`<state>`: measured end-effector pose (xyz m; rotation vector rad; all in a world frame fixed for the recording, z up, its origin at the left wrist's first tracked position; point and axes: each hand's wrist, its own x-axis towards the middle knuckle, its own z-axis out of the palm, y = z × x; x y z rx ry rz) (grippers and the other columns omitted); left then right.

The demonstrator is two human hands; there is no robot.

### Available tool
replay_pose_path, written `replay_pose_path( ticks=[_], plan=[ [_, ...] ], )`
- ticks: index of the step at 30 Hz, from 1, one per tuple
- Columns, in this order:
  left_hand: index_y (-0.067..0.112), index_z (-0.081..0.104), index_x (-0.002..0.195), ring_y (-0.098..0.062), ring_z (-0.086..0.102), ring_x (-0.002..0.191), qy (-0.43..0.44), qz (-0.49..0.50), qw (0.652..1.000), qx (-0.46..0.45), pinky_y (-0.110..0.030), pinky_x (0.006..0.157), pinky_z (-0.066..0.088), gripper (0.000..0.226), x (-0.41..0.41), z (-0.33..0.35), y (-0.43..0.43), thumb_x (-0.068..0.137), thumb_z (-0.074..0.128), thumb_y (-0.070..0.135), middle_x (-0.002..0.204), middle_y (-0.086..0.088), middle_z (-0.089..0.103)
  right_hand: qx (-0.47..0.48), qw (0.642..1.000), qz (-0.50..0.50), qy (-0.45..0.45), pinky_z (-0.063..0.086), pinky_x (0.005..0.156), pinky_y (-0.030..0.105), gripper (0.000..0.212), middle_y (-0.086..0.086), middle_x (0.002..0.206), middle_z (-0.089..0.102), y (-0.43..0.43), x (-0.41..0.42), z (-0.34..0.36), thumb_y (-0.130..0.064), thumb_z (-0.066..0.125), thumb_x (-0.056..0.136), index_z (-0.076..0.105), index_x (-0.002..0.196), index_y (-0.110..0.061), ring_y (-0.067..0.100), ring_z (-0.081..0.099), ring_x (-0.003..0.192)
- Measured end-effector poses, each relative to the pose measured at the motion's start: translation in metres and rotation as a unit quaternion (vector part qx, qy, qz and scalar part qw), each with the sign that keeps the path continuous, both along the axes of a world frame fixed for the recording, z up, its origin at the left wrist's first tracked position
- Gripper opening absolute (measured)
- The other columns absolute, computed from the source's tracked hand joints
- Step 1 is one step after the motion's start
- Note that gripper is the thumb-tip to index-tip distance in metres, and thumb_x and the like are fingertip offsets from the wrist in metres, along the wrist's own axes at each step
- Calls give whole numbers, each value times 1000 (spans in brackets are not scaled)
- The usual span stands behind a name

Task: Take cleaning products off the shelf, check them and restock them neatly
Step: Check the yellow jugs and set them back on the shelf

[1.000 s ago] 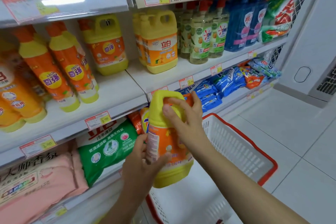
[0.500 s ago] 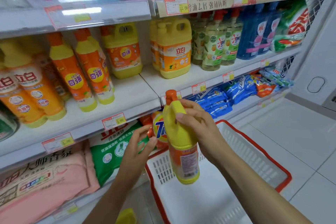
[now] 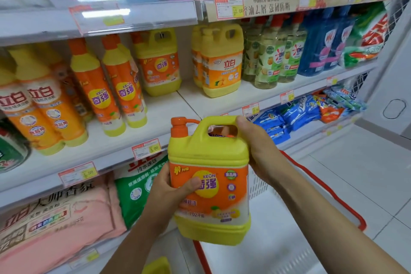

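Yellow jug [image 3: 209,184] of dish soap, orange label facing the viewer, orange pump cap [image 3: 179,127] at upper left; held roughly upright in the air in front of the shelves, off the middle shelf [image 3: 169,113] and above the white basket [image 3: 333,196] with the red rim. Left hand [image 3: 166,189] grips the jug's left side, thumb [image 3: 191,184] pressed across the label, fingers hidden behind the jug; right hand [image 3: 258,151] grips the handle at upper right, fingers curled round it. On the middle shelf: a matching jug [image 3: 159,64] at the back, a second yellow jug [image 3: 222,62] to its right, slim orange bottles [image 3: 97,89] to its left. Below: a green bag [image 3: 138,187] just behind the left hand; a pink pack [image 3: 55,229] further left.
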<state>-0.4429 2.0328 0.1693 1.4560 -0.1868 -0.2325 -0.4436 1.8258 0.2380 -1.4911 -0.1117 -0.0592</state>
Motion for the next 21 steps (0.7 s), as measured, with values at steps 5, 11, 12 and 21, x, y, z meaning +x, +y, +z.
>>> replay_pose_path(
  ticks=[5,11,12,21],
  plan=[
    [26,59,118,-16,73,93,-39,54,998,21,-27,65,59,102,1,6,7,28,91,62,104,4,75,-80,996,0,-26,60,80,35,39,3,112,70,-6,0,-13,-36,70,82,59,118,-26,19,70,99],
    [23,59,116,-12,72,92,-72,84,993,38,-24,64,58,100,3,4,18,28,93,57,105,7,74,-72,997,12,-21,54,82,31,48,23,106,67,2,12,-1,-45,69,84,67,105,-2,16,67,90],
    [22,59,115,-13,72,93,-82,100,991,44,-26,66,59,96,4,5,20,31,93,53,105,6,74,-75,997,17,-27,53,83,33,52,25,107,65,5,16,1,-47,71,84,65,107,-1,19,66,91],
    [28,54,108,1,67,95,-207,211,954,53,-17,72,56,60,31,51,37,57,85,25,100,19,71,-181,969,86,-146,56,78,23,96,-21,132,52,34,48,17,-17,86,72,26,144,-39,1,53,123]
  ],
)
